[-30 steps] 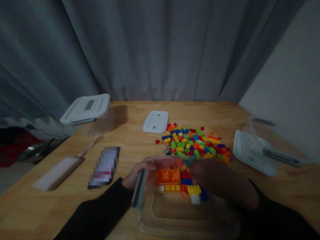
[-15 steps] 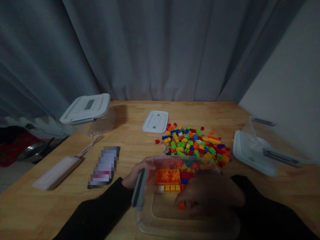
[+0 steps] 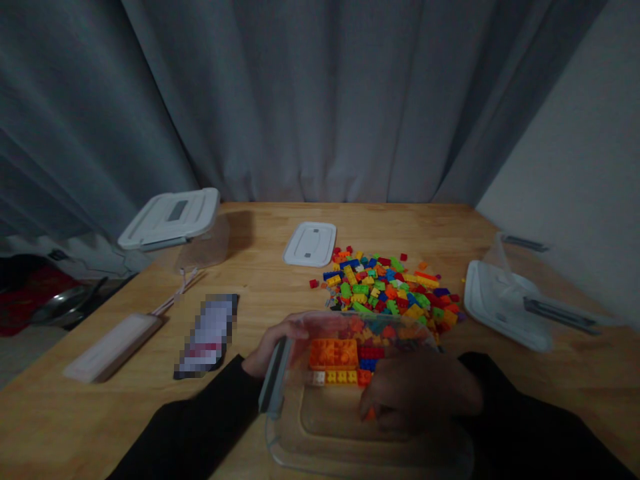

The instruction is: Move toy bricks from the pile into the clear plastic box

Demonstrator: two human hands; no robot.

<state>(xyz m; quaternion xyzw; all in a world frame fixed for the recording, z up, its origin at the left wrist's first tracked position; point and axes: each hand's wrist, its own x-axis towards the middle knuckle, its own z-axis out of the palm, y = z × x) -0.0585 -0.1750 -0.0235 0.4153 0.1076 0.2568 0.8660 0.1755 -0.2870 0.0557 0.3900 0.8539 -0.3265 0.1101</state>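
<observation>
A clear plastic box (image 3: 287, 437) with a grey clip on its left side stands in front of me. My left hand (image 3: 273, 343) is closed on its far left rim. My right hand (image 3: 425, 383) reaches into the box, fingers curled around a small orange brick (image 3: 371, 413), mostly hidden by the fingers. Along the far part of the floor inside sit a large orange block (image 3: 334, 354), a red brick (image 3: 371, 352), a blue brick (image 3: 369, 365) and a row of yellow bricks (image 3: 341, 378) with a white brick (image 3: 317, 378) at its left end.
Beyond the box spreads a pile of mixed toy bricks (image 3: 380, 287). A white lid (image 3: 310, 244) lies behind it. At right, another clear box (image 3: 520, 280) tilts over a white lid (image 3: 477, 293). To the left are a lidded box (image 3: 205, 243), a phone (image 3: 210, 333) and a pale power bank (image 3: 115, 347) with a cable.
My right hand has shifted slightly right inside the box, uncovering more of the bricks at the yellow row's right end. The box has slid slightly left, with my left hand still on it.
</observation>
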